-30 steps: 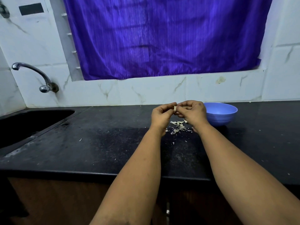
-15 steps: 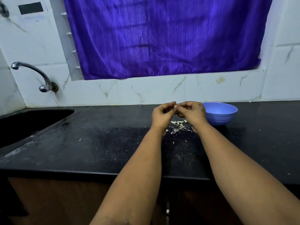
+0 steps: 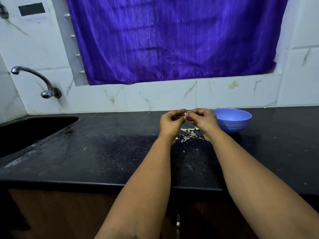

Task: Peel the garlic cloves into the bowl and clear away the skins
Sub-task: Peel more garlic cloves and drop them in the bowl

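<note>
Your left hand [image 3: 170,124] and right hand [image 3: 203,121] pinch one small pale garlic clove [image 3: 185,115] with curled fingers, left of the ribbed blue bowl [image 3: 232,121]; papery skins [image 3: 189,134] lie beside it.

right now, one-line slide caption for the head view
Both hands, left hand and right hand, pinch a small pale garlic clove above scattered papery skins, beside a blue plastic bowl.

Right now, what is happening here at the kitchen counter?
A person is peeling garlic with bare hands. The left hand and the right hand pinch one small garlic clove between their fingertips, held above the black counter. A little pile of skins lies on the counter under the hands, with a few scraps scattered around. The blue bowl stands just to the right; its contents cannot be seen.
</note>
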A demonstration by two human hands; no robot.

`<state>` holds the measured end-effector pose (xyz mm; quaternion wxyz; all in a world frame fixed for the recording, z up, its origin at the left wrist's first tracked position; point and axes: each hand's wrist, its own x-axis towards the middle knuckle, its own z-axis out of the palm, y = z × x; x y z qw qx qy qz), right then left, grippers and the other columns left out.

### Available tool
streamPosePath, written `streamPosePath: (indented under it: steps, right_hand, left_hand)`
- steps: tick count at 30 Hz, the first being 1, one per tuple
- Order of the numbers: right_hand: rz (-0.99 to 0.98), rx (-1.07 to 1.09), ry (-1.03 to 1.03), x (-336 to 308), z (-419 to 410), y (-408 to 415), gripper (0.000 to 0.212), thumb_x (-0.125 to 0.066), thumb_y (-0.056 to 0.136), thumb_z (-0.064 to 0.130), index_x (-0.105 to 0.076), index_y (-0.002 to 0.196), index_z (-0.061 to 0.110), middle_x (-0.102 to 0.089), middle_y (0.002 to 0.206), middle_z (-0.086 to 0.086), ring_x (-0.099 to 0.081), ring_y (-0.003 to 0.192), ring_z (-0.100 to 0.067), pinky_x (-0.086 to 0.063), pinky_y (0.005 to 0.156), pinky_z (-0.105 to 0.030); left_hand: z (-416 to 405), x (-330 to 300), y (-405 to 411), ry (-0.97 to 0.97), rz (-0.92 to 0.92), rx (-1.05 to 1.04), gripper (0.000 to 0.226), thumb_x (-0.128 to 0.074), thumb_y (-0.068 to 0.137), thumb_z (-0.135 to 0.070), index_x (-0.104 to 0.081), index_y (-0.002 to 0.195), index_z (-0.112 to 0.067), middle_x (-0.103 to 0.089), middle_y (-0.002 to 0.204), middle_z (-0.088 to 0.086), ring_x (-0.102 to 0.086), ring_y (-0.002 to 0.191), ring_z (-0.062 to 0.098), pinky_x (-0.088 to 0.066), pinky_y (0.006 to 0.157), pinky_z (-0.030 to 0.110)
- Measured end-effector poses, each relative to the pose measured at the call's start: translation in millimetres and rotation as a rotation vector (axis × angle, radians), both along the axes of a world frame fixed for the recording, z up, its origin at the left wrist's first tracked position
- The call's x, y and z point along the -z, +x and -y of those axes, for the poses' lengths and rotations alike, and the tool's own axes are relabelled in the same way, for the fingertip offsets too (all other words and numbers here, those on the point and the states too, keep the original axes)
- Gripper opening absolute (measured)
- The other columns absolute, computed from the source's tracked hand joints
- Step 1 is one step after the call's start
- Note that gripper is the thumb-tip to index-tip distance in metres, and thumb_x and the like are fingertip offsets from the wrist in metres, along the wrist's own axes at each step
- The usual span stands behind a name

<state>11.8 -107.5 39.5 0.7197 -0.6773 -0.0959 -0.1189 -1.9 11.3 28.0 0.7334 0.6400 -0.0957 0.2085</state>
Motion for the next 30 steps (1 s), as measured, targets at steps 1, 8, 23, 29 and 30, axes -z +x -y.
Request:
streamPosePath:
  steps: [1, 8, 23, 29, 30]
  right_hand:
    - [0.01, 0.003, -0.002, 0.1, 0.2, 0.1, 0.01, -0.071, 0.079, 0.005, -0.07, 0.073, 0.013, -0.071, 0.075, -0.006, -0.064, 0.07, -0.013, -0.05, 0.065, -0.022]
    - [0.037, 0.01, -0.011, -0.7, 2.9, 1.5, 0.012, -0.069, 0.084, 0.004, -0.069, 0.074, 0.012, -0.071, 0.075, -0.007, -0.068, 0.065, -0.01, -0.054, 0.063, -0.018]
    - [0.071, -0.024, 0.027, 0.2, 0.3, 4.2, 0.01, -0.071, 0.082, 0.002, -0.071, 0.079, 0.011, -0.073, 0.077, -0.008, -0.069, 0.071, -0.013, -0.053, 0.068, -0.023]
    - [0.117, -0.047, -0.013, 0.9, 1.6, 1.2, 0.017, -0.083, 0.071, 0.008, -0.071, 0.083, 0.009, -0.071, 0.079, -0.007, -0.065, 0.072, -0.009, -0.056, 0.072, -0.021]
    - [0.122, -0.05, -0.011, 0.9, 1.4, 0.9, 0.015, -0.081, 0.072, 0.006, -0.07, 0.082, 0.009, -0.07, 0.076, -0.005, -0.064, 0.07, -0.007, -0.055, 0.069, -0.019]
  left_hand:
    - [0.3, -0.3, -0.2, 0.001, -0.001, -0.001, 0.023, -0.066, 0.081, 0.009, -0.068, 0.103, 0.0, -0.07, 0.089, 0.004, -0.066, 0.085, 0.014, -0.055, 0.088, 0.029]
    - [0.3, 0.2, 0.9, 0.001, 0.006, 0.011, 0.024, -0.066, 0.082, 0.01, -0.066, 0.104, 0.0, -0.068, 0.09, 0.006, -0.064, 0.091, 0.018, -0.053, 0.092, 0.033]
    - [-3.3, -2.6, 0.5, -0.138, -0.046, 0.071, 0.026, -0.056, 0.087, 0.014, -0.062, 0.112, 0.007, -0.067, 0.088, 0.008, -0.065, 0.078, 0.01, -0.054, 0.07, 0.015]
    - [-2.2, -3.0, 1.0, -0.198, -0.039, 0.085, 0.022, -0.059, 0.087, 0.009, -0.063, 0.109, 0.007, -0.068, 0.091, 0.006, -0.066, 0.085, 0.012, -0.055, 0.077, 0.017]
    - [-1.9, -3.0, 1.0, -0.213, -0.04, 0.093, 0.02, -0.059, 0.088, 0.008, -0.063, 0.108, 0.007, -0.068, 0.091, 0.006, -0.066, 0.086, 0.013, -0.055, 0.078, 0.018]
